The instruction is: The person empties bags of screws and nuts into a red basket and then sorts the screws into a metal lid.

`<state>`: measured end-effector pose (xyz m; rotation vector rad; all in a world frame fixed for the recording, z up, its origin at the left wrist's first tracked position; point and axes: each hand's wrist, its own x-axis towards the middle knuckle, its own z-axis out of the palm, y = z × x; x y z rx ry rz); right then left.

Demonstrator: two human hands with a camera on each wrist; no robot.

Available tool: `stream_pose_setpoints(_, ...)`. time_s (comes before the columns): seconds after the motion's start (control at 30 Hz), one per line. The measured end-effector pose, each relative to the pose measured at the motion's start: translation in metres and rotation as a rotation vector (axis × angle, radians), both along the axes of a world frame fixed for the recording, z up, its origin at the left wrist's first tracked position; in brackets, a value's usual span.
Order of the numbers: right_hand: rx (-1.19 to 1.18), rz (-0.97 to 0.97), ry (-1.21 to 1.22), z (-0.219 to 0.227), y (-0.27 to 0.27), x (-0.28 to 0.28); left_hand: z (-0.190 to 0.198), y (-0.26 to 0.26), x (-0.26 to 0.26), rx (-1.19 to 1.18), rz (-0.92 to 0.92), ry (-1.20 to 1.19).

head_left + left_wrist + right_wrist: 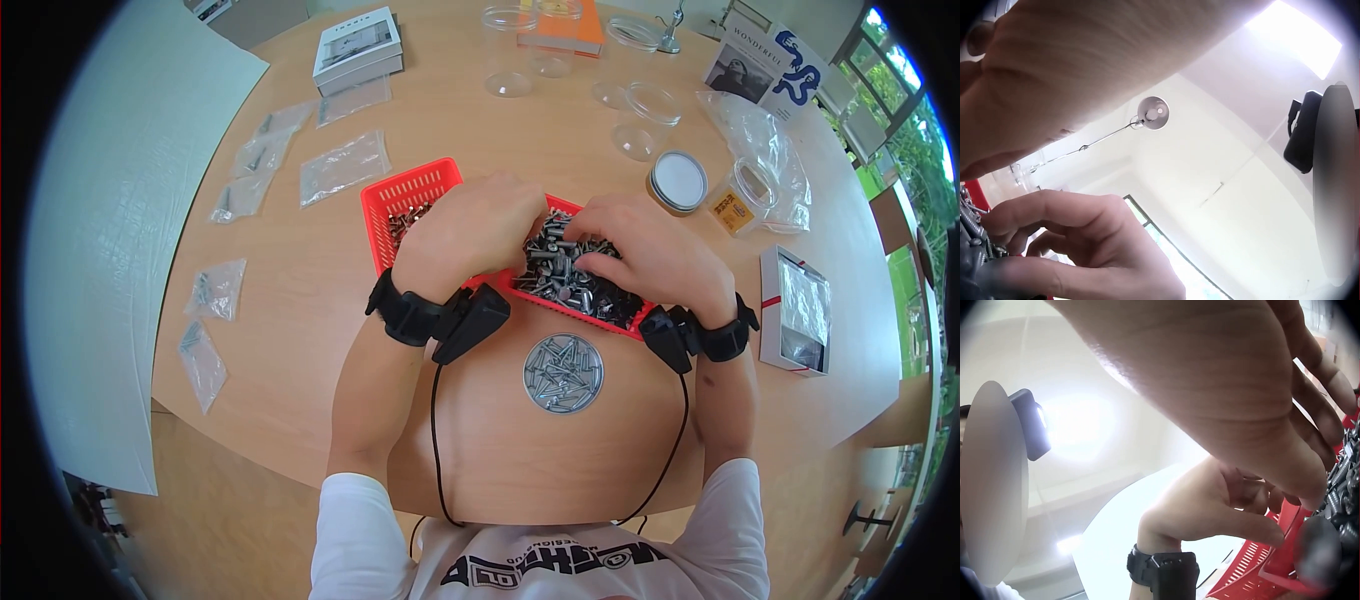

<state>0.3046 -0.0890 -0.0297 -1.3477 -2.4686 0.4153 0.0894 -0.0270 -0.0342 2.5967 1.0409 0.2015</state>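
A red basket [575,316] in front of the person is heaped with silver and dark screws [563,270]. My right hand [655,250] reaches over its right half, thumb and fingers parted and loosely bent, fingertips among the screws. My left hand [470,225] arches over the basket's left end, beside a second red basket [376,225] of copper-coloured screws [403,222]. In the right wrist view its thumb [1254,526] points to the basket rim; its fingertips are partly hidden and I cannot tell whether they hold anything. A round clear dish [563,373] of silver screws lies nearer the body.
Small plastic bags [345,167], some with screws inside, lie on the left. Clear jars [645,122], a lidded tin [678,182] and a labelled jar [735,210] stand behind the right hand. An open box [797,312] sits at right. Wrist-camera cables [436,430] hang by both arms.
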Motion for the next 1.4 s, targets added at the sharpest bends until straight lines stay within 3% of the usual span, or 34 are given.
stream_pose_setpoints(0.07, 0.023, -0.020, 0.009, 0.001, 0.000, 0.005, -0.002, 0.000, 0.000, -0.015, 0.008, -0.041)
stream_pose_setpoints(0.17, 0.028, -0.042, 0.039, 0.004, 0.000, 0.009, 0.006, 0.000, 0.008, -0.041, 0.014, 0.105)
stream_pose_setpoints(0.93, -0.058, -0.100, 0.076, 0.013, 0.005, 0.013, -0.001, 0.002, 0.010, -0.003, -0.049, 0.101)
stream_pose_setpoints(1.13, 0.133, -0.052, 0.078, -0.015, 0.022, 0.013, 0.001, 0.002, 0.013, -0.034, -0.046, 0.125)
stream_pose_setpoints(1.4, -0.011, -0.104, 0.022, -0.019, 0.025, 0.013, -0.002, -0.001, 0.011, -0.026, -0.048, 0.065)
